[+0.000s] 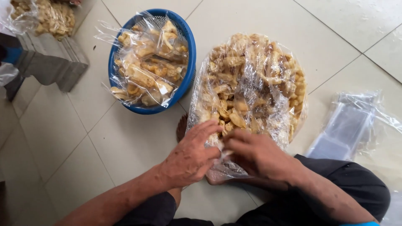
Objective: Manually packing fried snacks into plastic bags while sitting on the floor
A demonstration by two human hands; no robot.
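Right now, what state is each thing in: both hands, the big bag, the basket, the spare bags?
left hand: gripping the big bag's near edge
right hand: gripping the same edge
big clear bag: full of fried snacks, lying on the floor
blue basket: holding small filled packets
empty clear bags: stacked flat, unfilled

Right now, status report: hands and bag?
Left hand and right hand both gripping big clear snack bag. Blue basket of small packs alongside. Nothing blocking.

Bare floor tiles [63, 138] leftward; blue basket [189, 62] and big clear bag [251, 83] crowding ahead.
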